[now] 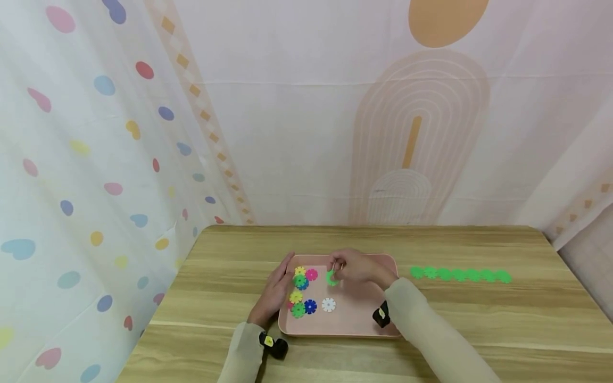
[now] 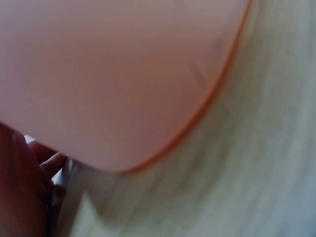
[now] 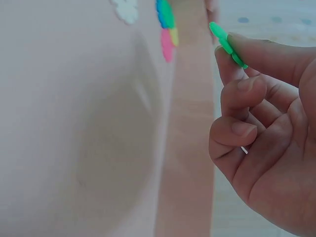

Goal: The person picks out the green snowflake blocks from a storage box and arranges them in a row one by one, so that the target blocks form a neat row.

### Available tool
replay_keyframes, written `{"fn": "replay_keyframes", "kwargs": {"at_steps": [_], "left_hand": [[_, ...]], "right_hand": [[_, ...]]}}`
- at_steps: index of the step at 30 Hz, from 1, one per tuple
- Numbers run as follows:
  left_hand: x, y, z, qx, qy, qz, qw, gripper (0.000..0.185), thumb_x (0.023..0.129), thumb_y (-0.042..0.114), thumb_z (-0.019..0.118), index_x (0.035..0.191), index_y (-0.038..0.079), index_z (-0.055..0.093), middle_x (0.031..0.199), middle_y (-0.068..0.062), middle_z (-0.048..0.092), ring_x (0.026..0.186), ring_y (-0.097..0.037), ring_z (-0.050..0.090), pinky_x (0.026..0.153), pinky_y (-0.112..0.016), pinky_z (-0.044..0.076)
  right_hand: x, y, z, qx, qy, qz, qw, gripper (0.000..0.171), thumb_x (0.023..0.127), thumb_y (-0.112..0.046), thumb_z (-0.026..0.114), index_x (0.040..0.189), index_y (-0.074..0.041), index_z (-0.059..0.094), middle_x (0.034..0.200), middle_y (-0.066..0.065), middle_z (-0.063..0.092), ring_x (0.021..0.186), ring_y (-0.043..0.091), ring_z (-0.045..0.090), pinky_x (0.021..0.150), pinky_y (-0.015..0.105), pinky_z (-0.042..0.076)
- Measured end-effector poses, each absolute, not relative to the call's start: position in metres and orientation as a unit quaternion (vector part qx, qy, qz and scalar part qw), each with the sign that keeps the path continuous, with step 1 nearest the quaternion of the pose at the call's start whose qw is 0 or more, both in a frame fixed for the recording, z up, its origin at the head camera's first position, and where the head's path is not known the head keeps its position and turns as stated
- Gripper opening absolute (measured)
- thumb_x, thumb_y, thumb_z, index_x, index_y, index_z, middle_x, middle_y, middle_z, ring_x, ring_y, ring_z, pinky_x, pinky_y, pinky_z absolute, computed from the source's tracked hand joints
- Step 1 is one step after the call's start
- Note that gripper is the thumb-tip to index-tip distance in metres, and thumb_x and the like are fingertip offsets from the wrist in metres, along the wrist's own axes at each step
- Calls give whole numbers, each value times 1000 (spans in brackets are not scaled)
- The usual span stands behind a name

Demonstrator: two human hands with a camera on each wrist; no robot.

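Note:
A pink tray sits on the wooden table and holds several snowflake discs in yellow, green, blue, pink and white. My right hand hovers over the tray's middle and pinches a green disc between thumb and fingers. The right wrist view shows that green disc edge-on at the fingertips, with the tray wall beside it. My left hand lies against the tray's left rim with straight fingers. In the left wrist view, the tray's underside fills most of the frame.
A row of several green discs, joined edge to edge, lies on the table right of the tray. Patterned curtains hang close behind and to the left of the table.

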State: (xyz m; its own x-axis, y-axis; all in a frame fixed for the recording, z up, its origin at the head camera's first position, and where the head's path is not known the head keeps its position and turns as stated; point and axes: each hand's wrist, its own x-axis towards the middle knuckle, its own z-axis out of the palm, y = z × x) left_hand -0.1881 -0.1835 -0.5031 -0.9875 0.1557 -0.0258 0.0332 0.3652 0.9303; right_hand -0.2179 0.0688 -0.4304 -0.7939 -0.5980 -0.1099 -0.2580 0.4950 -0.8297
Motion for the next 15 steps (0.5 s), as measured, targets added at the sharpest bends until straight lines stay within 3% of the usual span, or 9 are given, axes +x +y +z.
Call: {"fn": "replay_keyframes", "kwargs": {"at_steps": [7, 15], "left_hand": [[-188, -181, -504, 56, 822, 565, 57, 53, 108, 27, 32, 160, 25, 19, 165, 0, 18, 153, -29, 11, 121, -58, 7], [-188, -185, -502, 45, 818, 571, 61, 52, 108, 27, 32, 159, 26, 21, 165, -1, 20, 153, -29, 11, 121, -57, 7]], "right_hand": [[-216, 98, -421, -254, 852, -431, 155, 11, 88, -6, 70, 98, -9, 66, 85, 0, 61, 79, 15, 54, 67, 26, 47], [-215, 127, -418, -232, 829, -489, 142, 14, 89, 1, 64, 102, -2, 64, 86, 6, 62, 68, 15, 50, 58, 23, 43]]}}
